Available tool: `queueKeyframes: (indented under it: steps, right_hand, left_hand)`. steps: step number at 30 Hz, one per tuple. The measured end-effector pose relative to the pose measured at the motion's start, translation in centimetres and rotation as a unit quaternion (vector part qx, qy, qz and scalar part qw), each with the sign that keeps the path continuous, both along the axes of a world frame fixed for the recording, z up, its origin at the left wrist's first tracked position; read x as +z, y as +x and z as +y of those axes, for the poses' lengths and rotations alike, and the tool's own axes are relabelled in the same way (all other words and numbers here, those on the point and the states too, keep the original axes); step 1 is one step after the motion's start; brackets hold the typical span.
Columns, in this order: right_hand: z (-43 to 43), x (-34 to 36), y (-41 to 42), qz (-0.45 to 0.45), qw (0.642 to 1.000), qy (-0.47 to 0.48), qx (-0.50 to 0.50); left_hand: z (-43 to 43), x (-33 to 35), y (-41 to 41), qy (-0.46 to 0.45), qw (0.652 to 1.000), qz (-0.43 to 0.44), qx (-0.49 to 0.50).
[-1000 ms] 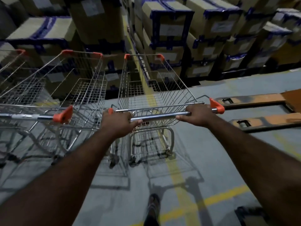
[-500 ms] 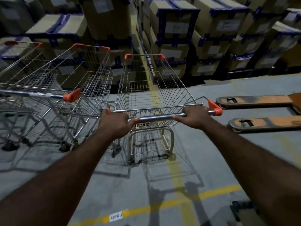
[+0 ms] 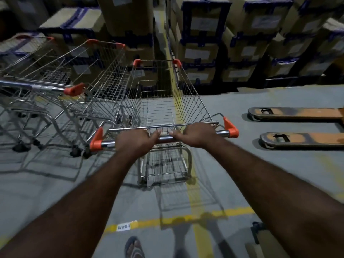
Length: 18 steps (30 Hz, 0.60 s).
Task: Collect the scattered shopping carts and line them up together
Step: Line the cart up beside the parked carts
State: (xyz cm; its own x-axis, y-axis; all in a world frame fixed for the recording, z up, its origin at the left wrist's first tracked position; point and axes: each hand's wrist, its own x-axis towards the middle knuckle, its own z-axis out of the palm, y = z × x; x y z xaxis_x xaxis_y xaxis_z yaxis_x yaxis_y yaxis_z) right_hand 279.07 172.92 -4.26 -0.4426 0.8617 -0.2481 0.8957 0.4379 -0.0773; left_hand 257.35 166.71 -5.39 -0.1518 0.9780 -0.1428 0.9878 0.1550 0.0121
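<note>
A wire shopping cart (image 3: 163, 108) with orange corner caps stands straight ahead of me, its basket empty. My left hand (image 3: 134, 142) and my right hand (image 3: 199, 135) both grip its chrome handle bar (image 3: 222, 134), close together near the middle. To the left stands a second cart (image 3: 93, 79), its orange-capped handle (image 3: 73, 89) at my cart's front left. A third cart (image 3: 22, 53) sits further left, partly cut off by the frame.
Stacked cardboard boxes (image 3: 202, 34) with blue tape wall off the far side. An orange pallet jack's two forks (image 3: 297, 127) lie on the floor to the right. Yellow floor lines (image 3: 176, 219) cross under me. My sandalled foot (image 3: 134, 247) shows at the bottom.
My cart has swung left toward the other carts, which now sit further right in view. My hands have slid closer together on the handle.
</note>
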Motion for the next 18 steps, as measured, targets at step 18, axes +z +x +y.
queueKeyframes:
  steps: [18]
  right_hand:
    - [-8.4, -0.5, 1.4, -0.006, 1.0, 0.002, -0.017]
  left_hand:
    - [-8.6, 0.0, 1.9, -0.004, 1.0, -0.009, -0.003]
